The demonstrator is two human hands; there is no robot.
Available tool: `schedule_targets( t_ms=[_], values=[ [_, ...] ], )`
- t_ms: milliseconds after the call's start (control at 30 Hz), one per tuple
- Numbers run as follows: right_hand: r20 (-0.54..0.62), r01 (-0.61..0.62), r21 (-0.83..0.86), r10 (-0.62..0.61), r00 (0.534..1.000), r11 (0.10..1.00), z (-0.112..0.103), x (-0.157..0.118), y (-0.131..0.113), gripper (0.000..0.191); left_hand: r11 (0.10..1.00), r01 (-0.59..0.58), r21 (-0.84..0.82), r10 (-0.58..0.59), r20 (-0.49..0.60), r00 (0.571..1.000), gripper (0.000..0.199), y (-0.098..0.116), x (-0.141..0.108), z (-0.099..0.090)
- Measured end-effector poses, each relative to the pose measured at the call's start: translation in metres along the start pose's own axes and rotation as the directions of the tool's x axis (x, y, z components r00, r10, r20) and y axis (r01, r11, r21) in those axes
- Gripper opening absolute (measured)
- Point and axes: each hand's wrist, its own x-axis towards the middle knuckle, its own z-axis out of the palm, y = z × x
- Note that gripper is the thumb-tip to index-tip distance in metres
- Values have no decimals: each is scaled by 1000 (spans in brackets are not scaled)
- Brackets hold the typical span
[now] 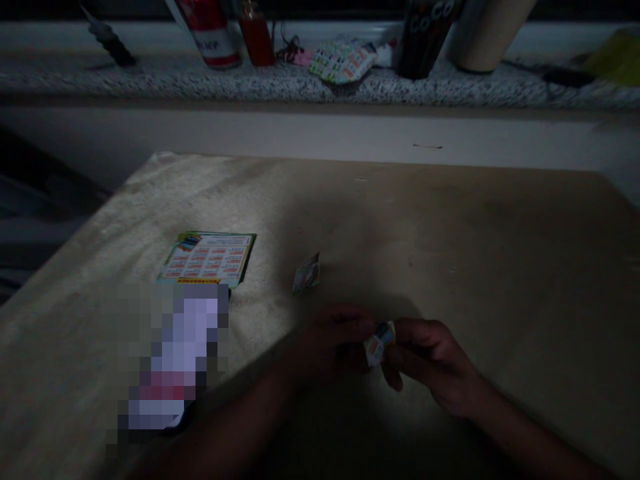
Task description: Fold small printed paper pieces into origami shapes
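A small folded piece of printed paper (379, 344) is held between my two hands, low and right of the middle of the view. My left hand (340, 337) pinches its left side, with the lower fingers dark and hard to make out. On its right side, my right hand (435, 360) grips the paper between thumb and fingers. Beyond my left hand, another small folded paper piece (307, 274) lies on the table. Farther left is a flat stack of printed cards (209, 259).
A blurred-out phone-like object (180, 360) lies on the cloth-covered table (500, 233) at left. Behind the table, a speckled ledge (280, 87) carries a red and white can (213, 33), a red bottle (256, 37), a printed paper item (343, 61), a dark cup (425, 37) and a beige cylinder (490, 33).
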Motion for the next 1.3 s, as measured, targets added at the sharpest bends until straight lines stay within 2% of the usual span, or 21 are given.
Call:
schedule_targets(
  t_ms=[233,367,467,567,800,967,1033,1133,1233,1300],
  values=[
    [12,-16,-48,17,1000,999,1,2,-4,19,999,10,-45,-9,21,1000,42,-6,-1,-3],
    [-29,-14,-83,12,1000,996,0,2,-4,21,990,-73,118,75,-10,997,45,-3,-2,-5],
    [-36,-39,-64,37,999,997,-1,1,-3,20,931,-147,335,145,31,989,44,1,-4,-6],
    [-17,-56,-49,55,998,997,-2,-2,-1,20,865,-202,459,180,91,979,42,3,-6,-7],
    [38,-56,-162,63,997,985,0,-1,-3,28,808,-249,535,176,184,967,39,9,-8,-6],
    [77,19,-338,7,997,941,2,0,-4,26,660,-344,668,188,297,936,42,11,-10,0],
    [94,60,-368,-27,995,928,2,0,-4,22,641,-383,665,208,329,921,43,10,-10,1],
    [121,97,-367,-56,991,925,1,-1,-5,19,709,-331,623,186,288,940,43,8,-9,0],
    [150,100,-333,-52,987,938,1,-2,-7,22,851,-177,495,84,204,975,46,6,-9,0],
    [156,83,-316,-35,987,945,0,-2,-7,24,905,-92,416,21,173,985,49,6,-8,1]
  ],
)
